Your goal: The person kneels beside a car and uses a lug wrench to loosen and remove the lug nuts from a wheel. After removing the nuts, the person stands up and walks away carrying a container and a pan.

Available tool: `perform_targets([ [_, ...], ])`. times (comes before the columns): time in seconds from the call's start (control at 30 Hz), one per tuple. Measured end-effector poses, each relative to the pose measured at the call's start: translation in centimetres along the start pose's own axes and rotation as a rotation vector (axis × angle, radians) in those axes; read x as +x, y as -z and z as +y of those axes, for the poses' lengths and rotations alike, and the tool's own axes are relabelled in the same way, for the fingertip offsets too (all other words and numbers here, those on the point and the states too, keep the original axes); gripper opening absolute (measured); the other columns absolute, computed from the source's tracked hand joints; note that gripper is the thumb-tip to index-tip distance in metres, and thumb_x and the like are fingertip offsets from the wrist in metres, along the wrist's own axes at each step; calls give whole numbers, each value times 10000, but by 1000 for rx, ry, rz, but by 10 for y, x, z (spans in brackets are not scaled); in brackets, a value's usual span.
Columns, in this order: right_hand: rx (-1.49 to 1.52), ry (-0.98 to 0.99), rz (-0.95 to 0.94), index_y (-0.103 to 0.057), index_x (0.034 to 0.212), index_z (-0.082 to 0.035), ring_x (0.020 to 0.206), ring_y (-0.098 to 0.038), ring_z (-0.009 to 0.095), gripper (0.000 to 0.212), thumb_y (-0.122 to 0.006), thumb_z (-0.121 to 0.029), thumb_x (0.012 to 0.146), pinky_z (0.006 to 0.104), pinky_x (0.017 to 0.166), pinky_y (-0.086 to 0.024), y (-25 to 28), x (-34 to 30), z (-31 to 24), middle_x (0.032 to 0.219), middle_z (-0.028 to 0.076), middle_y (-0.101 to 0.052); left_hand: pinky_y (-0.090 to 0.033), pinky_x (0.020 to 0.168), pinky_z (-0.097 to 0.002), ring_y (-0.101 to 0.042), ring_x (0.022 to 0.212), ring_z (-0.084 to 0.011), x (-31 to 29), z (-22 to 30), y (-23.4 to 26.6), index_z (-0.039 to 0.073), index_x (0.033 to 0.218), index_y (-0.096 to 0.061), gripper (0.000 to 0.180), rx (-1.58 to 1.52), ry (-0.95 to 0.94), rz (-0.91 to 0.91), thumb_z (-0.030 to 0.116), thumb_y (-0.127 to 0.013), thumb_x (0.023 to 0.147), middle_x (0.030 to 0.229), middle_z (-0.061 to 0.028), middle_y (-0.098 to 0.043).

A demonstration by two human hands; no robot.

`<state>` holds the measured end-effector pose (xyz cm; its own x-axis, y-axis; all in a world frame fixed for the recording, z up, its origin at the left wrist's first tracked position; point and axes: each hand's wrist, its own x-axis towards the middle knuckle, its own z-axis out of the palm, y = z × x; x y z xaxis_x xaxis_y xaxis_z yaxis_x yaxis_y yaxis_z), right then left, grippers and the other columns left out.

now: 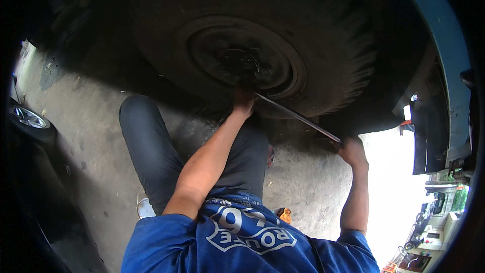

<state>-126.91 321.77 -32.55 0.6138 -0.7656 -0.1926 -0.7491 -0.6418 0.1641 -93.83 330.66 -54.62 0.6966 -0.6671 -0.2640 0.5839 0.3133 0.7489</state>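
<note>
In deep shadow, a large wheel hangs over my lap; its treaded tyre point(348, 78) surrounds a dusty rim point(295, 71) and a dark hub point(237, 61). A long straight steel bar point(298, 116) slants from just below the hub down to the right. My right hand point(352, 150) is wrapped around the bar's outer end. At the hub end, my left hand point(245, 94) is closed around the bar, its fingers mostly lost in the dark. Whatever head the bar has there is hidden.
A blue vehicle body edge point(444, 35) curves around the right. My bent knees are below the wheel on the concrete floor point(91, 106). A dark car with an alloy wheel point(29, 118) stands at the left. Behind my leg lies an orange item point(285, 215).
</note>
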Motion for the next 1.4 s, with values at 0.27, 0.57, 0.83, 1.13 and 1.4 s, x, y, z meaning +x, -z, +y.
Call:
perform_targets([
  [0.27,-18,8,38,-700,860,-4,781,-637,375,245,-787,-211,762,438,707,-496,129,-35,-60,814,212,-645,-465,638,-265,-539,750,-78,-25,48,-27,117,1125,-575,191,-277,46,-61,247,-478,1023,892,13,-563],
  [0.57,-65,25,-223,-674,1024,-37,933,-629,419,370,-693,-376,877,462,823,-504,113,-6,-44,963,242,-664,-499,766,-320,-595,878,-174,10,-6,-14,58,1228,-557,275,18,-244,-9,96,-445,980,1049,-83,-608],
  [0.83,-135,-20,-535,-659,1189,-123,999,-645,374,387,-583,-405,936,422,864,-514,71,34,-30,1112,198,-672,-460,763,-305,-552,902,-149,-2,-2,-22,10,1225,-557,292,15,-173,140,182,-499,996,1047,-76,-602],
  [1.13,73,257,-415,-697,1038,-46,863,-655,403,291,-594,-299,936,459,786,-504,-4,43,1,906,200,-696,-446,632,-271,-531,762,-87,-26,36,-33,-13,1228,-565,310,4,-29,130,200,-511,1010,930,-37,-616],
  [1.4,63,270,-442,-682,994,-23,994,-605,413,309,-547,-298,955,485,896,-449,-48,49,7,998,206,-674,-442,639,-310,-514,713,-114,-30,46,-31,-27,1171,-595,322,188,-121,148,241,-520,1010,848,-39,-621],
])
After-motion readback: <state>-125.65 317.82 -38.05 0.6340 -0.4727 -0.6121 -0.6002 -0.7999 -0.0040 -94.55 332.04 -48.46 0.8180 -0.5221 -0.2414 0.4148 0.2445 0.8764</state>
